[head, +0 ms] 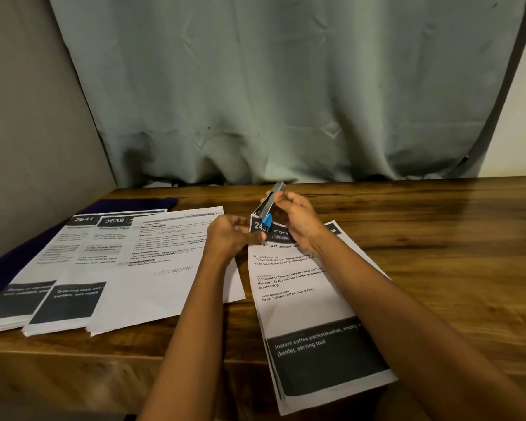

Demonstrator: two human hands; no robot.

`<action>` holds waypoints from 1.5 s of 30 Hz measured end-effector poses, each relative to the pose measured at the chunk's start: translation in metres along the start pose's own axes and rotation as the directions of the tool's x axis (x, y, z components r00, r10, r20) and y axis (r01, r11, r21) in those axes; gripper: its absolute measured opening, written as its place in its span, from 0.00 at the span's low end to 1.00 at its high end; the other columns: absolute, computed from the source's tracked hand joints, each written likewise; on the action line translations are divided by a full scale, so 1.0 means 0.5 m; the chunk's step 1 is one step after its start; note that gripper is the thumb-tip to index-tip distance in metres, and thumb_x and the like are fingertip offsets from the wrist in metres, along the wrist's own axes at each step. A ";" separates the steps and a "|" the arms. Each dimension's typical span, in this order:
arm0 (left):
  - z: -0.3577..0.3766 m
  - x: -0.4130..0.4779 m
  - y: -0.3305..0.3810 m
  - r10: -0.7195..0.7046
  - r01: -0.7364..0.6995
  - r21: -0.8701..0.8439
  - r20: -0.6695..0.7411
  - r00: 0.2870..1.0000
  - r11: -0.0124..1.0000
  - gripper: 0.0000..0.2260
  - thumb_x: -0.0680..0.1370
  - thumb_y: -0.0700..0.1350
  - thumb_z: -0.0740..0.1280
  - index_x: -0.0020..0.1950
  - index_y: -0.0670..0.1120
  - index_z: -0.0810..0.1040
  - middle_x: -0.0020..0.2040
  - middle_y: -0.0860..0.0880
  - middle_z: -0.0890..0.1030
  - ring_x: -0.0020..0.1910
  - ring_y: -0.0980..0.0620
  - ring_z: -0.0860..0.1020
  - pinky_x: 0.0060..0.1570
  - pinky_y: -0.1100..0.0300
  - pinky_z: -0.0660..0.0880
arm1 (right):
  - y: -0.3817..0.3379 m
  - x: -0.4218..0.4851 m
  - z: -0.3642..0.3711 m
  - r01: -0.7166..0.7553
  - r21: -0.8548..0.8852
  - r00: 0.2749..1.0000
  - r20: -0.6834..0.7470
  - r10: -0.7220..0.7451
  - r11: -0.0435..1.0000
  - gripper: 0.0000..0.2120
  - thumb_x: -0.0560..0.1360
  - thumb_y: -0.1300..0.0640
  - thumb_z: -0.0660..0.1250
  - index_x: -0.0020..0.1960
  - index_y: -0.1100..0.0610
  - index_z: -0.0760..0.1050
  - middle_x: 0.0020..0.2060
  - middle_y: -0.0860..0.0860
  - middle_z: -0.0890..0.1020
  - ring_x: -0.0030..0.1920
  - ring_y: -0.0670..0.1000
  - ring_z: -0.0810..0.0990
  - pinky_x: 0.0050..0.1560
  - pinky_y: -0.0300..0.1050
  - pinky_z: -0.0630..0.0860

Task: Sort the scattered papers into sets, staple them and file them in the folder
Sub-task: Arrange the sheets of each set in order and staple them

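A grey-green curtain (271,86) hangs behind the wooden table (438,238). Well left of the fingers, a dark purple folder (152,204) lies flat under three stacks of paper (73,262), which overlap side by side.

A set of sheets (301,299) lies at a slant on the table, reaching from under both hands towards the near edge. Its far left corner is lifted off the wood.

The left hand (228,235) has its fingers (249,238) curled, pinching that raised corner. The right hand (298,220) is closed round a stapler (269,205), its fingers (281,197) wrapped over the upper part. The stapler is tilted: its metal end points up and away beyond the right fingertips, and its blue end sits at the lifted corner, just beside the left fingertips.
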State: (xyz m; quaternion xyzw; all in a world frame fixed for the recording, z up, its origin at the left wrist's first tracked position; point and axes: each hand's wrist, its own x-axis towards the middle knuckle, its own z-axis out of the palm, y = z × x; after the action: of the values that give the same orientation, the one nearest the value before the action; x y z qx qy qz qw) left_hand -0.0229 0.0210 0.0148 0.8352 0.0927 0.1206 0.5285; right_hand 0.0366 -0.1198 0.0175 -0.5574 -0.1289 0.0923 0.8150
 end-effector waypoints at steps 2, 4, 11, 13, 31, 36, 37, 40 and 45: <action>0.000 0.004 -0.007 -0.018 0.017 -0.038 -0.011 1.000 0.999 0.16 0.68 0.42 0.78 0.53 0.42 0.80 0.47 0.47 0.85 0.45 0.51 0.83 0.46 0.55 0.80 | -0.018 0.000 0.004 0.071 0.082 0.997 -0.030 -0.069 0.994 0.09 0.81 0.60 0.59 0.56 0.59 0.76 0.50 0.54 0.83 0.50 0.52 0.82 0.59 0.49 0.76; 0.001 0.005 -0.014 -0.024 0.022 -0.097 -0.020 1.000 0.995 0.12 0.70 0.41 0.76 0.52 0.41 0.81 0.46 0.44 0.85 0.44 0.49 0.84 0.49 0.53 0.81 | -0.045 -0.001 0.003 0.175 0.107 0.980 -0.111 -0.163 0.979 0.11 0.81 0.61 0.58 0.59 0.62 0.75 0.50 0.51 0.81 0.49 0.49 0.80 0.57 0.47 0.76; 0.014 0.011 -0.025 -0.057 0.045 -0.209 -0.050 0.997 0.977 0.09 0.74 0.43 0.73 0.48 0.38 0.81 0.43 0.43 0.85 0.42 0.46 0.84 0.50 0.51 0.81 | -0.114 0.009 -0.117 0.147 -0.766 0.844 -0.233 -0.483 0.626 0.14 0.76 0.53 0.68 0.59 0.59 0.80 0.51 0.56 0.83 0.52 0.53 0.81 0.57 0.47 0.75; 0.018 0.011 -0.025 -0.081 0.066 -0.250 -0.050 0.995 0.966 0.10 0.75 0.44 0.72 0.50 0.37 0.80 0.42 0.44 0.85 0.40 0.48 0.84 0.45 0.54 0.81 | -0.124 0.007 -0.170 -0.028 -0.883 0.881 -0.244 -0.406 0.468 0.15 0.75 0.49 0.69 0.56 0.57 0.81 0.48 0.55 0.83 0.49 0.54 0.81 0.53 0.50 0.78; 0.028 0.018 -0.016 -0.171 0.078 -0.443 -0.174 0.970 0.893 0.04 0.78 0.47 0.68 0.46 0.47 0.76 0.49 0.42 0.83 0.45 0.43 0.83 0.49 0.44 0.81 | -0.103 -0.073 -0.259 -0.156 -0.974 0.916 -0.206 -0.345 0.167 0.16 0.78 0.46 0.62 0.52 0.59 0.78 0.46 0.54 0.80 0.52 0.56 0.77 0.54 0.50 0.74; 0.020 0.011 -0.003 -0.181 0.037 -0.579 -0.193 0.964 0.815 0.04 0.79 0.46 0.67 0.48 0.48 0.73 0.50 0.42 0.83 0.46 0.43 0.83 0.48 0.43 0.80 | -0.100 -0.124 -0.211 -0.108 -0.827 0.984 -0.167 -0.058 0.551 0.18 0.81 0.47 0.58 0.59 0.61 0.73 0.52 0.51 0.78 0.52 0.51 0.76 0.53 0.47 0.71; 0.018 0.008 -0.001 -0.187 0.031 -0.593 -0.204 0.961 0.805 0.03 0.79 0.47 0.66 0.50 0.48 0.73 0.50 0.42 0.82 0.47 0.44 0.83 0.49 0.43 0.80 | -0.098 -0.133 -0.211 -0.171 -0.769 0.984 -0.162 0.071 0.616 0.20 0.80 0.47 0.59 0.62 0.62 0.72 0.55 0.52 0.80 0.54 0.53 0.78 0.56 0.49 0.74; 0.006 0.005 0.003 -0.227 0.034 -0.639 -0.221 0.949 0.768 0.06 0.80 0.47 0.65 0.55 0.49 0.72 0.51 0.43 0.82 0.47 0.45 0.83 0.48 0.46 0.81 | -0.102 -0.157 -0.215 -0.271 -0.657 0.953 -0.078 0.294 0.703 0.15 0.81 0.54 0.61 0.61 0.63 0.73 0.55 0.56 0.82 0.53 0.55 0.82 0.56 0.52 0.77; -0.036 0.022 0.024 -0.182 -0.031 -0.577 -0.307 0.934 0.816 0.06 0.80 0.44 0.65 0.54 0.44 0.73 0.50 0.42 0.81 0.37 0.51 0.80 0.34 0.59 0.78 | -0.112 -0.186 -0.185 -0.255 -0.556 0.955 -0.016 0.297 0.791 0.08 0.80 0.64 0.59 0.52 0.59 0.78 0.48 0.54 0.84 0.48 0.53 0.83 0.55 0.51 0.78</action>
State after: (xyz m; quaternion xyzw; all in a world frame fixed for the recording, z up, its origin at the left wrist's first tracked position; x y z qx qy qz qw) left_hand -0.0177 0.0345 0.0345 0.5982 0.1777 0.2674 0.7343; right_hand -0.0225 -0.2493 0.0276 -0.7777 -0.0968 0.1891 0.5917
